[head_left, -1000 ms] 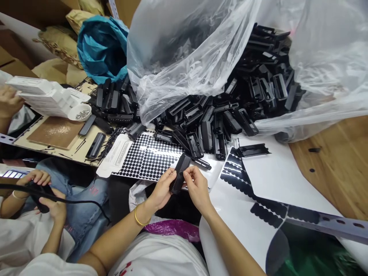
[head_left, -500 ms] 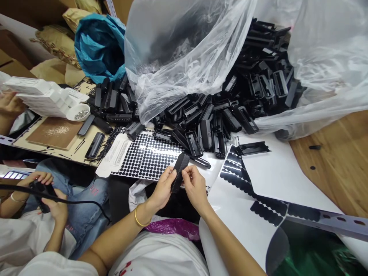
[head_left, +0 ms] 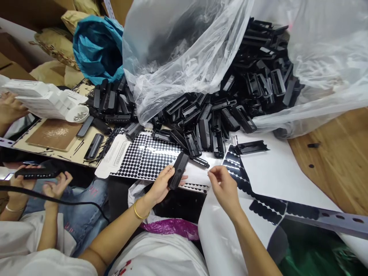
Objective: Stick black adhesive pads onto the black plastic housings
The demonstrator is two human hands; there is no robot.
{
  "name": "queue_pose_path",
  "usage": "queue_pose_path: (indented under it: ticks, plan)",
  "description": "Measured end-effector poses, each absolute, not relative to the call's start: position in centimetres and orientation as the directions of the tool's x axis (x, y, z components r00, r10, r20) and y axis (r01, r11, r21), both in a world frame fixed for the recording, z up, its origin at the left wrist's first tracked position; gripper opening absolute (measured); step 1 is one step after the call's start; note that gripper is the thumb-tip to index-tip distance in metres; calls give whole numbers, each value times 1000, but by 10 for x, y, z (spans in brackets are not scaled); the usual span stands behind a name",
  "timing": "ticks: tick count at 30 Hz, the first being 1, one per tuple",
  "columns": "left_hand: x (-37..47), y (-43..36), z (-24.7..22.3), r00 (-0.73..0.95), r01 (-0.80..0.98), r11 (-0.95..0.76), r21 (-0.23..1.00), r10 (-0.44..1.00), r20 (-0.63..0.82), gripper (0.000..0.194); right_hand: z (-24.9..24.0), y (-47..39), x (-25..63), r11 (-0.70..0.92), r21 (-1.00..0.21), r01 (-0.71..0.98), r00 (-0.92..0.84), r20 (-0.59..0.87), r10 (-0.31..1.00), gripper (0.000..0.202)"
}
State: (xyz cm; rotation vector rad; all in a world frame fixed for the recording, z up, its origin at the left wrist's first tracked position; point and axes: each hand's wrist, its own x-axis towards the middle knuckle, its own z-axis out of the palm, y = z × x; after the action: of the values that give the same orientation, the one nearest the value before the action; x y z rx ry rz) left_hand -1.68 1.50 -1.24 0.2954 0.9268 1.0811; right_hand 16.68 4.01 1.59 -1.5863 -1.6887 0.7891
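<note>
My left hand [head_left: 161, 186] grips a long black plastic casing [head_left: 178, 171] with a textured face, holding it tilted above the near edge of the work surface. My right hand [head_left: 225, 188] is apart from it, to the right, thumb and fingers pinched together over white sheeting. Whatever may be between those fingertips is too small to make out. Behind the casing lies a white sheet of round black stickers [head_left: 140, 159]. Partly used strips of black stickers [head_left: 234, 165] lie beside my right hand. Similar black casings [head_left: 204, 133] are heaped just beyond.
A clear plastic bag [head_left: 184, 65] overhangs the heap, with a blue bag [head_left: 96, 50] at back left. White boxes [head_left: 43, 97] and a bowl of small metal parts [head_left: 78, 114] stand left. A co-worker's hands hold another black casing [head_left: 37, 173]; a black cable [head_left: 57, 197] crosses there. A metal rail [head_left: 330, 215] runs right.
My right hand has left the casing and moved right, still pinched. My left hand keeps the casing, its face now more exposed. The co-worker has turned their casing and opened one hand.
</note>
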Motion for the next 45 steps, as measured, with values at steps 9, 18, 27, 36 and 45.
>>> queue_pose_path:
  ticks: [9,18,27,36,45]
  plan:
    - [-8,13,-15,218,-614,524,590,831,-512,12,23,-20,290,-183,-685,705,383,151,911,25]
    - [39,6,-22,495,-492,665,562,745,-447,19,-19,-34,289,-60,-441,896,166,207,964,31]
    - [45,11,-38,498,-531,697,482,717,-488,14,11,-31,282,-22,-592,806,119,125,985,25]
    - [29,10,-23,524,-566,676,472,737,-427,26,29,-7,214,-166,-924,344,-65,-200,978,15]
    - [6,6,-14,517,-517,657,549,750,-412,42,26,8,161,-201,-956,211,-214,-246,945,18]
